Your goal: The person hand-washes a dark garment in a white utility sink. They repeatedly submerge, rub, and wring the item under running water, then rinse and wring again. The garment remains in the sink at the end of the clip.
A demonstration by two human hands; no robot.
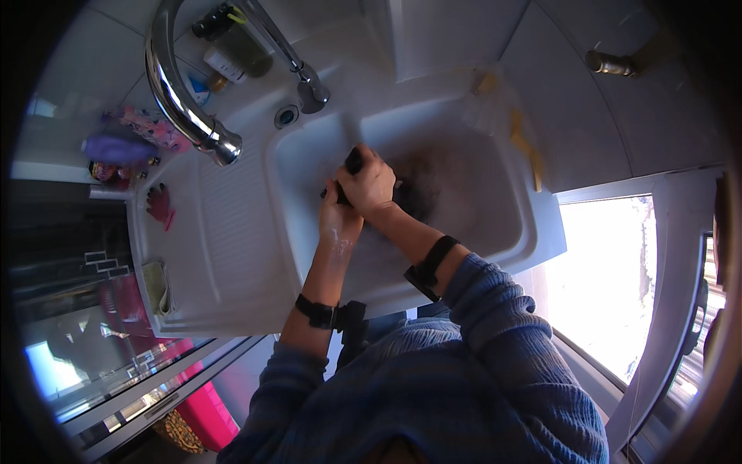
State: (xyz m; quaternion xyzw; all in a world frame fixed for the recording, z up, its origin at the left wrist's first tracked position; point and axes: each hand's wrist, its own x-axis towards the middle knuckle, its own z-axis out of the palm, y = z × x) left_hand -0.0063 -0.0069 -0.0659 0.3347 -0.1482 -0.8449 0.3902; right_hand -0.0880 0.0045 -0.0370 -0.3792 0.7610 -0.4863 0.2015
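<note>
Over the white sink basin point(510, 220), my right hand point(371, 180) is closed on a bunched dark cloth or similar dark item point(353, 161), whose exact kind I cannot tell. My left hand point(338, 211) grips the dark material from the near left, close against my right hand. Cloudy grey-brown water point(464, 203) fills part of the basin, and more dark material point(414, 194) lies in it just right of my hands. Wet suds show on my left wrist. Both forearms carry black straps with small devices.
A chrome faucet point(174, 98) arches over the ribbed drainboard point(237, 220) at left. Bottles point(240, 55) stand behind it. A small red glove-shaped item point(159, 204) and a folded green cloth point(156, 287) lie at the drainboard's left edge. A yellow strip point(527, 145) hangs on the right rim.
</note>
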